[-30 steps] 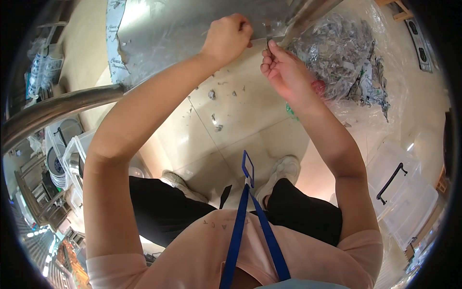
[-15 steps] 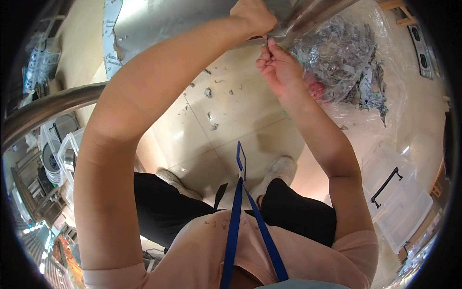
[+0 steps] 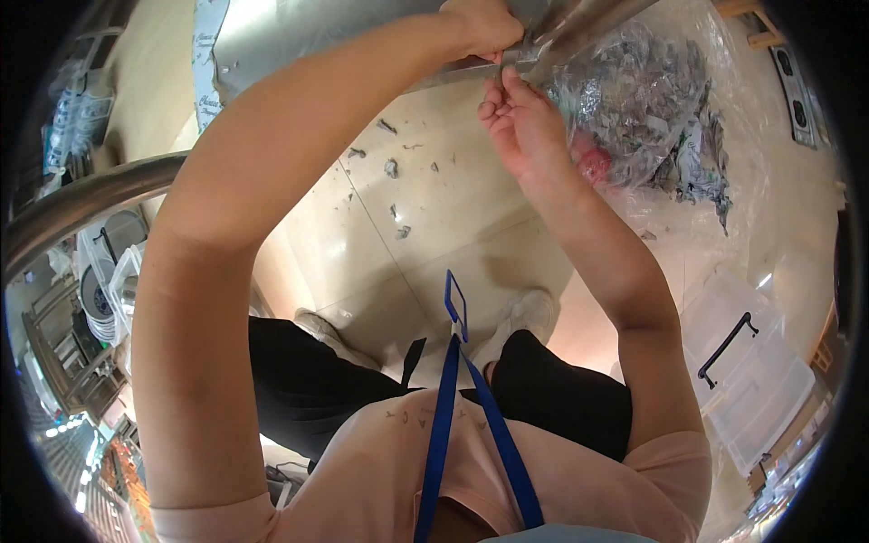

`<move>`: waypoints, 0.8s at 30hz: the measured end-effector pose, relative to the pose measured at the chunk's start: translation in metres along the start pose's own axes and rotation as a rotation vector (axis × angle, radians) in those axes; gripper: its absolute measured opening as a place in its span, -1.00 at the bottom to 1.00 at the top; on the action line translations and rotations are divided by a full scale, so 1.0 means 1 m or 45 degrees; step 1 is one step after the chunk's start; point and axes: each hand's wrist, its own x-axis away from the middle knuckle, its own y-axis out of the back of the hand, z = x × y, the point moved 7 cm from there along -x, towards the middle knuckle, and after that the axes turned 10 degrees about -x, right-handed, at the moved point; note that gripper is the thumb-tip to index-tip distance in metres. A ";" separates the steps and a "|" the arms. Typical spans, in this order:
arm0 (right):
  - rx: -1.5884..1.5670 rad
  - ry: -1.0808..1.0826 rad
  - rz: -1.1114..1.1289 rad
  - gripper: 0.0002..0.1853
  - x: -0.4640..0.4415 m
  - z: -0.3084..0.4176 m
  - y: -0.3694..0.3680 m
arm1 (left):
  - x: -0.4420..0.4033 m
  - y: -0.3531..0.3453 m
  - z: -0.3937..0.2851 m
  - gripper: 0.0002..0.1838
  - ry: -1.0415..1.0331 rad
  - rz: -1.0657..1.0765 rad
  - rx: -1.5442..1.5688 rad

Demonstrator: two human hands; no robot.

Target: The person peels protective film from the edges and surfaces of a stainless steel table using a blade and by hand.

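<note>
While reaching both arms forward over the tiled floor (image 3: 380,258), wore a blue lanyard (image 3: 436,434) over a pale pink shirt (image 3: 362,452), with black trousers (image 3: 317,380) and light shoes (image 3: 529,317) beyond. Left small grey scraps (image 3: 391,168) loose on the tiles, between the shoes and the hands. Held the right hand (image 3: 520,110) palm up, grip pinched shut on a small, thin dark piece (image 3: 501,76) between thumb and fingers. Had that piece upright near the edge of a shiny metal panel (image 3: 308,54), just below the left hand (image 3: 485,27). Curled the left fingers there, back of the hand up; could not tell how far the grip was closed or on what. Saw to the right a heap of crumpled grey shreds (image 3: 634,100) on clear plastic (image 3: 742,118), a red bit (image 3: 594,166) beside the heap. Noticed printed film (image 3: 207,72) along the panel's left side, and farther right a socket strip (image 3: 793,95).
</note>
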 end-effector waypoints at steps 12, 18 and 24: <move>0.172 0.165 0.009 -0.85 0.003 0.003 0.000 | 0.008 0.002 0.000 -0.78 -0.007 0.156 0.182; 0.176 0.115 0.044 -0.84 0.001 0.009 0.004 | 0.018 0.002 -0.001 -0.79 0.078 0.096 0.256; 0.141 0.087 0.013 -0.89 0.003 0.009 0.004 | 0.010 0.006 -0.009 -0.76 0.028 -0.037 -0.148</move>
